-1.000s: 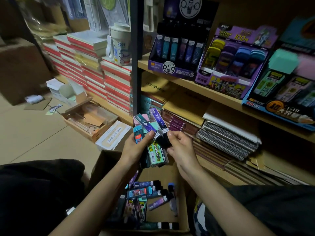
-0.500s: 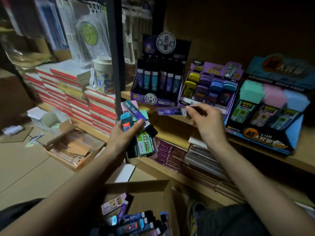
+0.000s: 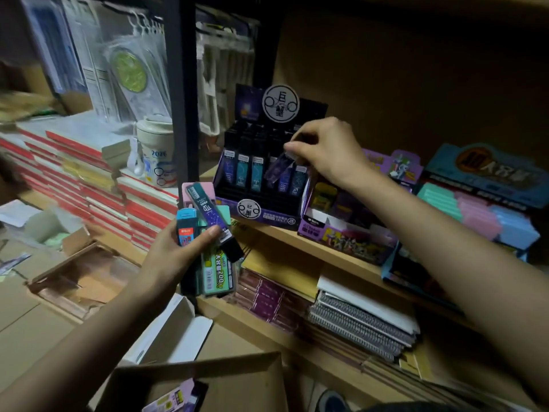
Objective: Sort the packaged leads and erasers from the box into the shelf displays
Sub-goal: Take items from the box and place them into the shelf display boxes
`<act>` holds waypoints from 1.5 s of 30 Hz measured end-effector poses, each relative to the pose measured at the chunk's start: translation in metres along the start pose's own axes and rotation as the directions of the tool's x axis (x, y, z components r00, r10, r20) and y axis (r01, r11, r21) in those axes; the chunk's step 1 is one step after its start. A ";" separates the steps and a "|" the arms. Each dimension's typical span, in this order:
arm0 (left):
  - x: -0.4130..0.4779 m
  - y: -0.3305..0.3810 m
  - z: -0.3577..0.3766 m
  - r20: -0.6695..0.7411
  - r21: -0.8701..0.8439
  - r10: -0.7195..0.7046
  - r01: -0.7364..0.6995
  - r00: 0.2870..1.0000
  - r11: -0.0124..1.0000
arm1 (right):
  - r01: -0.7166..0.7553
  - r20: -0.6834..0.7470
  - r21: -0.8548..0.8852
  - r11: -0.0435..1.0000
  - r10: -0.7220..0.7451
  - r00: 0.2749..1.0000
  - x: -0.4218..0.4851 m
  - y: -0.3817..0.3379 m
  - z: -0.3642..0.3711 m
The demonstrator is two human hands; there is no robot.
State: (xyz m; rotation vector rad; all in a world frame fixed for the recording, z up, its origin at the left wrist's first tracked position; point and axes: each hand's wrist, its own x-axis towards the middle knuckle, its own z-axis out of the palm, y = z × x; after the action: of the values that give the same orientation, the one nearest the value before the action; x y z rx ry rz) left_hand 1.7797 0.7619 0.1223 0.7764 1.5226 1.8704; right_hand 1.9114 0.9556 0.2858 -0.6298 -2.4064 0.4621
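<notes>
My left hand (image 3: 175, 257) grips a fanned bundle of lead and eraser packs (image 3: 208, 233) below the shelf edge, thumb across a purple pack. My right hand (image 3: 326, 150) pinches a purple lead pack (image 3: 274, 171) by its top, its lower end among the upright packs in the black-and-purple lead display (image 3: 261, 185) on the shelf. The cardboard box (image 3: 237, 379) sits at the bottom, with a few packs (image 3: 175, 399) showing inside.
A purple eraser display (image 3: 341, 230) and a blue display of pastel erasers (image 3: 481, 209) stand to the right on the wooden shelf (image 3: 285, 236). Spiral notebooks (image 3: 362, 322) lie on the shelf below. Stacked red-edged books (image 3: 89, 185) and a cup (image 3: 154, 153) are at left.
My right hand took a purple pack from the bundle, carried it up and right to the lead display, and turned it upright there. The left hand rose with the bundle.
</notes>
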 end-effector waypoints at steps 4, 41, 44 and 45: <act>0.001 -0.002 -0.008 -0.028 -0.058 -0.018 0.017 0.999 0.998 | 0.061 0.129 -0.158 0.986 -0.041 0.991 0.016 0.005 0.015; -0.013 0.020 -0.005 -0.069 -0.127 -0.031 0.022 0.997 0.992 | -0.411 0.510 0.368 0.834 0.188 0.839 -0.086 -0.048 0.093; -0.012 0.021 -0.004 -0.056 -0.121 -0.043 0.036 0.998 0.992 | -0.439 0.528 0.383 0.813 0.198 0.826 -0.084 -0.045 0.093; -0.012 0.021 -0.003 -0.050 -0.116 -0.044 0.038 0.998 0.992 | -0.446 0.526 0.395 0.803 0.200 0.826 -0.083 -0.044 0.092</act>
State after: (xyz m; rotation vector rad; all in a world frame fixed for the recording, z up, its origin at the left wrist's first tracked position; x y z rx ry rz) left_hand 1.7835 0.7473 0.1418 0.6429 1.4370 1.9429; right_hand 1.8978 0.8589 0.1973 -0.7661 -2.4285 1.4982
